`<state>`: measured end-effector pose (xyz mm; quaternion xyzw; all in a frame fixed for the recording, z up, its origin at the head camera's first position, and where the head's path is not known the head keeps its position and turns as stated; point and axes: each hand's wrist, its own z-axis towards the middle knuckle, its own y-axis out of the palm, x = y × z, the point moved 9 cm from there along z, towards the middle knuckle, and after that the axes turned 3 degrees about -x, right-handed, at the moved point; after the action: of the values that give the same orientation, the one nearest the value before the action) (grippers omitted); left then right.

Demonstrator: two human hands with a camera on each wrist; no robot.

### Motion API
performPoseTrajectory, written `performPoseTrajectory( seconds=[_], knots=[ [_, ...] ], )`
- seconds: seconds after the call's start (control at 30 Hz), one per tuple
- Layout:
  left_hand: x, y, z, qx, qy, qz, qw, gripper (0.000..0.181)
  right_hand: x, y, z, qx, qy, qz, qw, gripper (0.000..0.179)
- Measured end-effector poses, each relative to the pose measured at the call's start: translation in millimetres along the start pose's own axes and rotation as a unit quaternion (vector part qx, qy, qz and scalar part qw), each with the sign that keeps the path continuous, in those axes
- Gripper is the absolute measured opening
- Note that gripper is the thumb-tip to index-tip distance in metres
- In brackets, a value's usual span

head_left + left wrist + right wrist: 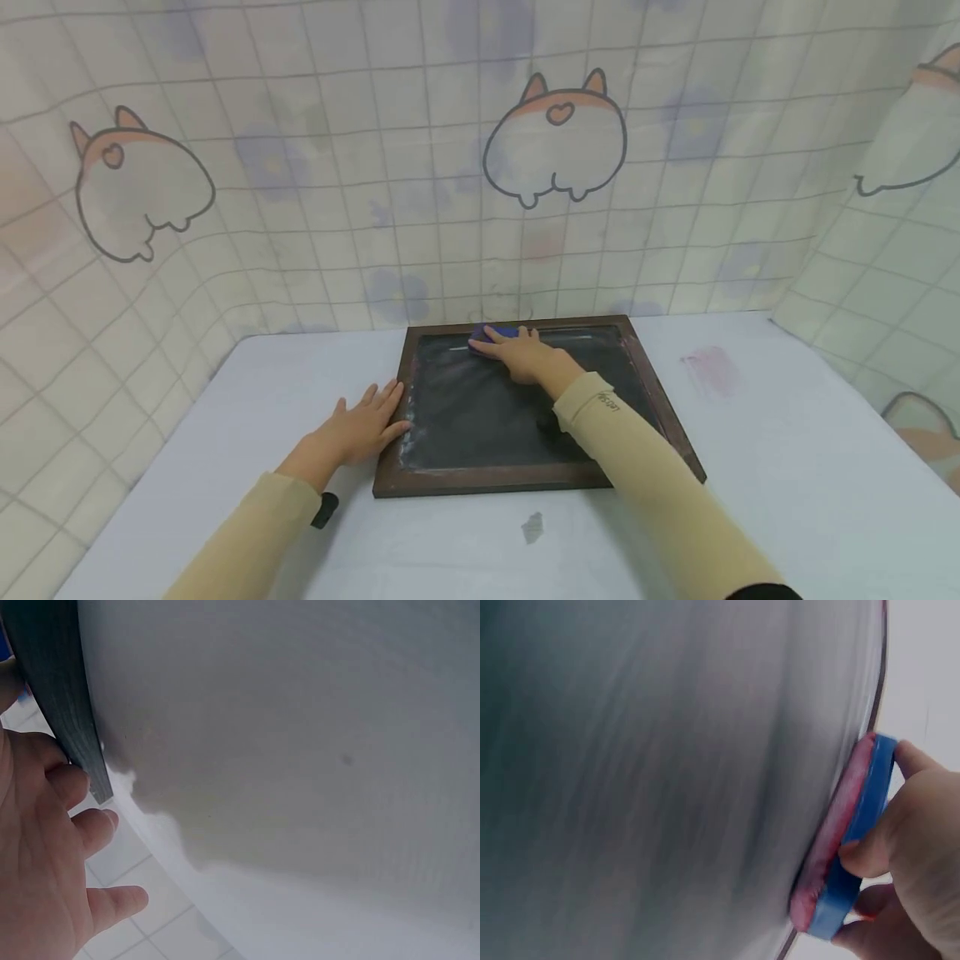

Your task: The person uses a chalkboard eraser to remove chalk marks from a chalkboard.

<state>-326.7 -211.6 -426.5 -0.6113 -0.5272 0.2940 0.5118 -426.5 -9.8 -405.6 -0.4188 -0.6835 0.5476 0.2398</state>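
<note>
My right grip (522,357) is narrowed on a blue eraser (870,802), thumb to one side of it and fingers to the other, with its pink pad (836,832) against the chalkboard (480,408). The eraser sits at the board's far side, left of the middle, near the brown frame (487,481). My left grip (358,429) holds nothing; its fingers are spread and extended on the left side of the frame, about midway along, the thumb reaching to the inner edge. The board lies flat on the white tabletop (795,467), with a faint pink smear (712,371) to its right and a small grey patch (532,527) before its near edge. Behind hangs a pale checked cloth (337,250) with rounded cartoon animals (558,150). Beige sleeves (247,533) cover my forearms.
</note>
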Motion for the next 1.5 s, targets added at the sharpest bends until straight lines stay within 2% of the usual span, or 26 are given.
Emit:
performPoseTrajectory(
  seconds=[0.17,0.27,0.37,0.53,0.73,0.83,0.93,1.03,1.17,1.27,1.43,1.5],
  knots=[
    [4.0,1.3,3.8,0.0,0.001,0.007,1.0,0.075,-43,3,17.7,-0.007,-0.002,-0.005,1.0,0.082],
    [5.6,1.9,5.1,0.001,0.001,0.012,0.9999,0.075,-50,3,22.2,-0.012,0.005,0.001,0.9999,0.082],
    [6.6,2.6,6.0,0.0,-0.001,0.015,0.9999,0.075,-44,2,22.0,-0.01,-0.011,-0.006,0.9999,0.086],
    [8.4,3.9,7.2,-0.004,0.001,0.014,0.9999,0.075,-6,3,8.6,-0.01,-0.042,-0.006,0.9991,0.096],
    [5.6,2.4,4.7,-0.002,-0.003,0.014,0.9999,0.076,72,1,-28.2,-0.006,-0.013,0.013,0.9998,0.099],
    [3.4,0.8,2.0,0.001,-0.005,0.011,0.9999,0.075,103,-2,-48.1,0.006,-0.006,0.024,0.9997,0.099],
    [2.6,-0.3,0.1,0.005,-0.003,0.007,1.0,0.075,123,-5,-65.9,0.022,-0.003,0.035,0.9991,0.098],
    [3.3,-1.1,-0.7,0.006,0.0,0.003,1.0,0.075,132,-6,-77.2,0.028,0.0,0.051,0.9983,0.096],
    [4.8,-0.9,-0.8,0.002,0.004,-0.002,1.0,0.075,129,-4,-79.1,0.022,0.005,0.069,0.9973,0.093],
    [3.1,-0.3,-0.8,0.002,0.001,0.003,1.0,0.075,117,-3,-70.9,0.017,0.009,0.062,0.9979,0.092],
    [2.5,-0.6,0.6,0.003,-0.004,0.007,1.0,0.076,81,4,-57.3,0.006,-0.018,0.041,0.999,0.093],
    [3.6,-0.9,1.3,0.003,-0.001,0.004,1.0,0.076,61,9,-57.2,-0.005,-0.045,0.041,0.9981,0.096]
  ],
)
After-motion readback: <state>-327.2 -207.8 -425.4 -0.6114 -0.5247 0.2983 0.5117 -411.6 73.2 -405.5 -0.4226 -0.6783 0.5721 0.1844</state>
